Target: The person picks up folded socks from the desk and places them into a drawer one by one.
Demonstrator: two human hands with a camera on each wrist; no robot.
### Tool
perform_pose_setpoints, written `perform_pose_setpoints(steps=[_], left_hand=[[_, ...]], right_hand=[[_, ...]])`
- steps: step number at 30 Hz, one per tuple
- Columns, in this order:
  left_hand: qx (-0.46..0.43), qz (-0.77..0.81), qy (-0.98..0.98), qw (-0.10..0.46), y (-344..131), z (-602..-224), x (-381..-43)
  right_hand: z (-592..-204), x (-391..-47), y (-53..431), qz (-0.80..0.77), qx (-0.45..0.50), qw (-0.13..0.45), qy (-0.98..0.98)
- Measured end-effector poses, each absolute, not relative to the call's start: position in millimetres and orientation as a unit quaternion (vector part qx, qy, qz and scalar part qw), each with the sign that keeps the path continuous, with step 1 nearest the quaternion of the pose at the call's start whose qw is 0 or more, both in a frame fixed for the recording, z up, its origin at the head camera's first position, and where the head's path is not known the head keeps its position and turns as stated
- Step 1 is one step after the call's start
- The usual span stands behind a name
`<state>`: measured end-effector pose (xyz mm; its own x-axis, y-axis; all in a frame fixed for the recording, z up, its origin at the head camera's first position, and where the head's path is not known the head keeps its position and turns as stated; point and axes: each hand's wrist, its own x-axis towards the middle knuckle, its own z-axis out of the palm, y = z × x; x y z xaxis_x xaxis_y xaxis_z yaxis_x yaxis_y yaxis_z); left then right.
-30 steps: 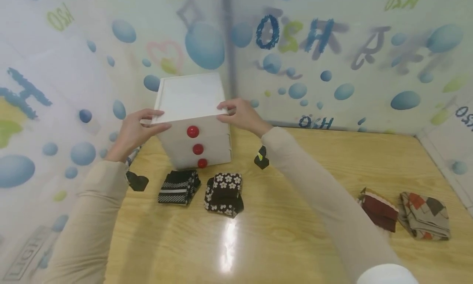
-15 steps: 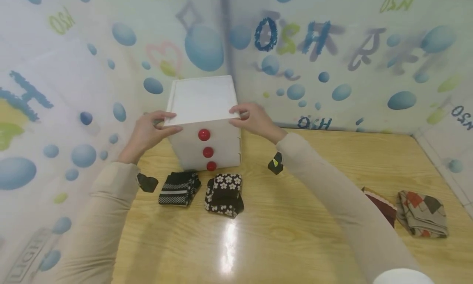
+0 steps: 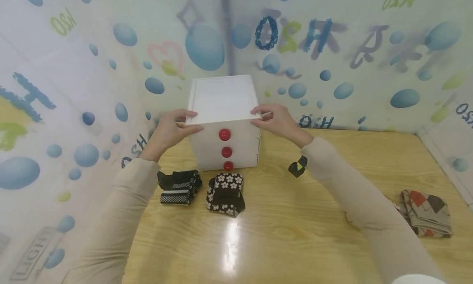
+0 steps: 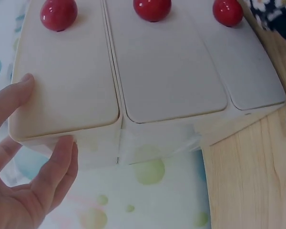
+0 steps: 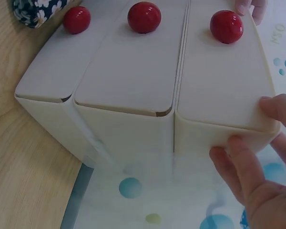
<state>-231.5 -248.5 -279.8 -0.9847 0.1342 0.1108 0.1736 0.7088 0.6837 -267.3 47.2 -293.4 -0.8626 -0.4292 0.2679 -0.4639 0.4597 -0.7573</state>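
Note:
A small white drawer box [image 3: 223,99] with three red round knobs stands near the back wall. My left hand [image 3: 171,130] holds its upper left front corner, with the thumb on the front face. At the opposite upper corner, my right hand [image 3: 280,120] grips in the same way, thumb in front. In the left wrist view the fingers [image 4: 62,162] press the side of the top drawer. The right wrist view has the fingers [image 5: 245,162] against the other side. All the drawers look pushed in.
A folded black-and-white striped cloth [image 3: 179,189] and a dark flowered one [image 3: 226,195] lie before the box. A folded argyle cloth [image 3: 426,214] is at the right, beside another mostly hidden by my sleeve. Patterned walls [image 3: 207,13] enclose the wooden table [image 3: 281,243].
Both hands have shifted the drawer box to the right along the back of the table, keeping their hold on its corners. The cloths have stayed in place.

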Motion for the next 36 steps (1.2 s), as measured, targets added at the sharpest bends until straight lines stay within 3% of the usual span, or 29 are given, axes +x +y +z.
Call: perform_pose_setpoints(steps=[3, 13, 36], left_hand=[[-0.078, -0.380, -0.922, 0.008, -239.5, -279.5, -232.3], [-0.118, -0.394, -0.911, 0.028, -204.2, -285.3, -243.6], [-0.160, -0.363, -0.918, 0.006, -126.4, -279.0, -256.9]], right_hand=[[-295.0, -265.5, 57.5, 0.459, 0.250, 0.015, -0.852], [-295.6, -259.3, 94.8, 0.460, 0.221, 0.013, -0.860], [-291.1, -239.7, 171.6, 0.405, 0.165, 0.040, -0.898]])
